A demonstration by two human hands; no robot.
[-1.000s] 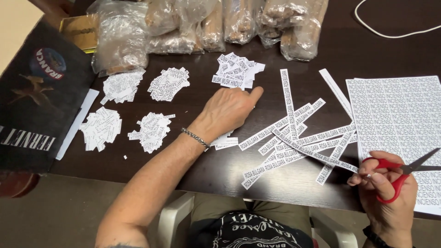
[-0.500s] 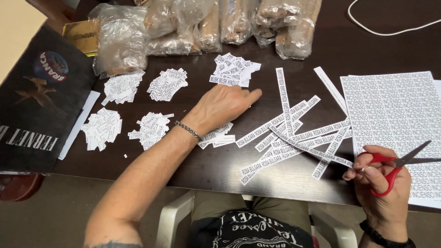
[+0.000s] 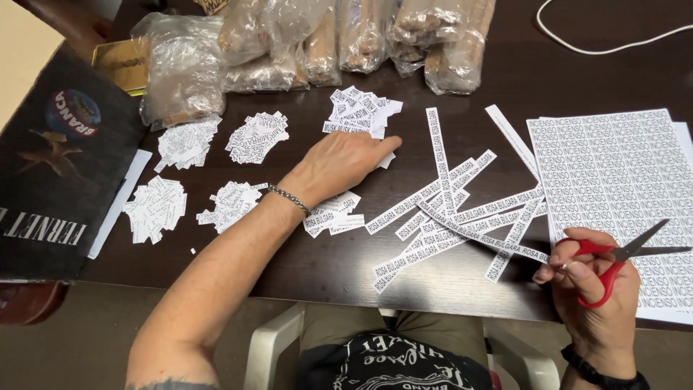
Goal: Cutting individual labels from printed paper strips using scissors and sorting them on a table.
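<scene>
Five heaps of cut labels (image 3: 249, 136) lie at ten o'clock, uncut strips (image 3: 462, 209) remain; left hand (image 3: 336, 165) flat, fingers together, right hand (image 3: 595, 289) gripping scissors (image 3: 621, 256).

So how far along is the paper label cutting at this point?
Done: five heaps of small cut labels lie on the dark table, with a few fresh ones under the left hand. In hand: the right hand holds red scissors, blades open; the left hand rests flat beside the heaps. Left: a scatter of long uncut strips and a stack of uncut printed sheets.
</scene>
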